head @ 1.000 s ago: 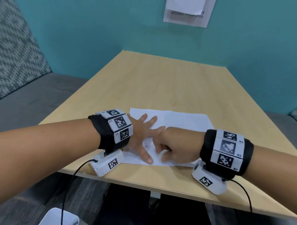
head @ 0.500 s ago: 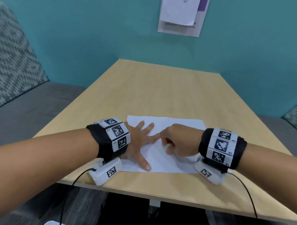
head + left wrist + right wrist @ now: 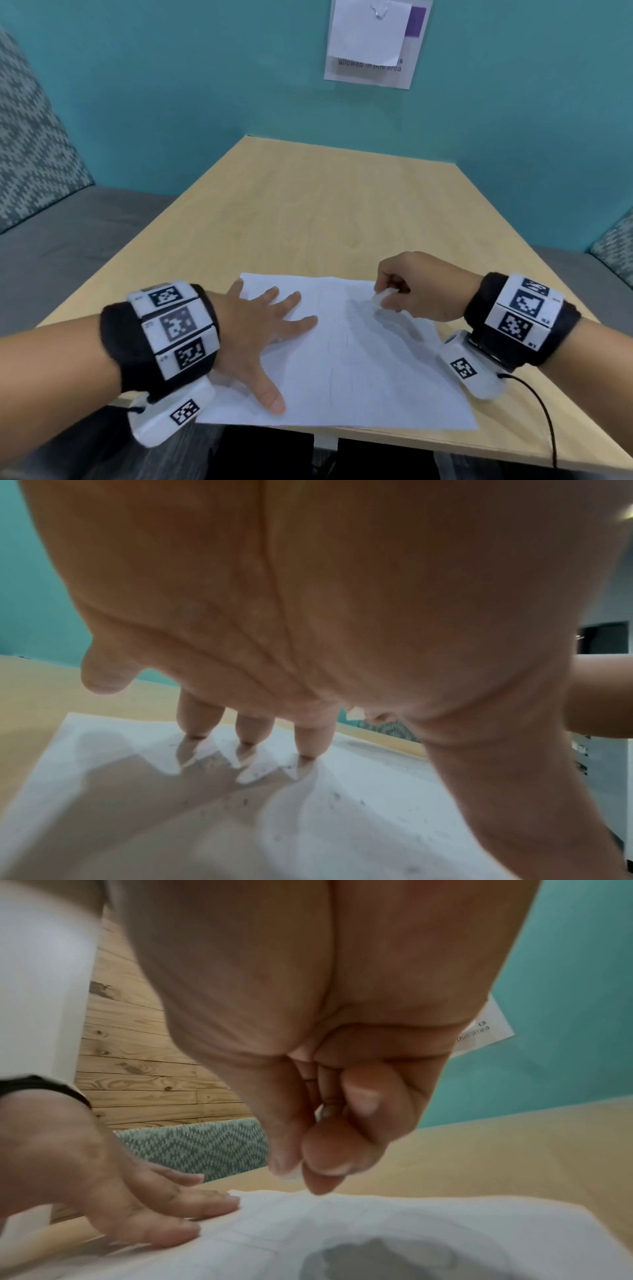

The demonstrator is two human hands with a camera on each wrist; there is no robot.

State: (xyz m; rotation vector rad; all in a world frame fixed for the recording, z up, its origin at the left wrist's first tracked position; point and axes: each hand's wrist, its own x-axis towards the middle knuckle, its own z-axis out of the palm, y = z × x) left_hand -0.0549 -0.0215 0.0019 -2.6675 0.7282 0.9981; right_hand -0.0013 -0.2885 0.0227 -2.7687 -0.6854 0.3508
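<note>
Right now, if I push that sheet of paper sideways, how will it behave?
Probably slides easily: the sheet of paper lies thin and flat on the smooth table. Likely why the left hand presses it flat. Picked up by one edge, it would likely flop.

Both bare forearms are reaching forward, one from each side. The left hand (image 3: 255,329) is lying palm down, fingers straight and spread, thumb angling back toward the body. The right hand (image 3: 419,287) is hovering well apart to its right, fingers curling inward, thumb and fingertips pinching a small white piece (image 3: 379,297).
</note>
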